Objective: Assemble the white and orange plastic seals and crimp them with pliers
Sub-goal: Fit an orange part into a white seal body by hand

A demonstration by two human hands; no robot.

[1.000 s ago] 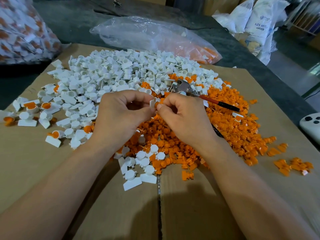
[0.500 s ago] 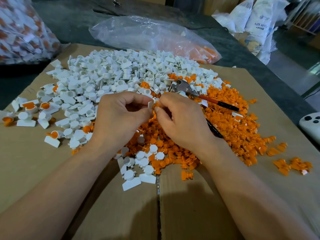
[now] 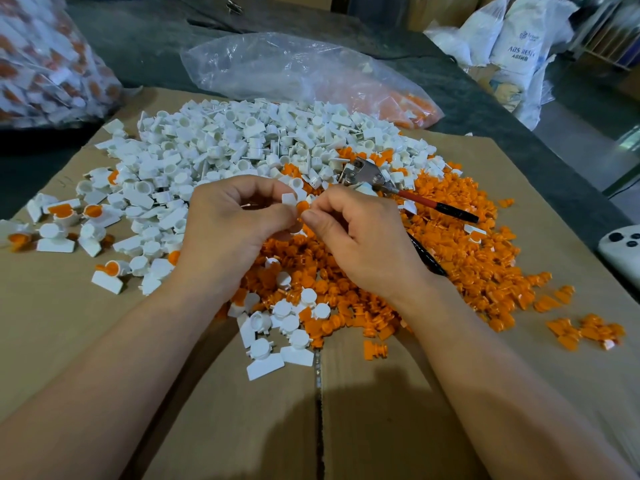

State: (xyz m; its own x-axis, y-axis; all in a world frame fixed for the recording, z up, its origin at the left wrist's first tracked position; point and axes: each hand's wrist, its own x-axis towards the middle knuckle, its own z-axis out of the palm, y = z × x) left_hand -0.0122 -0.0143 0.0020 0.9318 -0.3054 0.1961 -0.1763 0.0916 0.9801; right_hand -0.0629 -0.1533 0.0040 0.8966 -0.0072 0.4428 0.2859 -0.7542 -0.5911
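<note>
The left hand (image 3: 235, 220) pinches a white seal (image 3: 288, 198) above the heaps. The right hand (image 3: 356, 237) pinches an orange plug (image 3: 302, 206) that touches the seal from the right. The pliers (image 3: 367, 174) lie just beyond the right hand.

Even, fairly bright light on the cardboard (image 3: 69, 323); soft shadow darkens its near edge. Beyond the cardboard, corners curve and blur slightly

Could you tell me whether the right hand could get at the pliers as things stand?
Probably yes: the pliers lie uncovered atop the pile just beyond the right hand, though its fingers pinch an orange piece.
</note>
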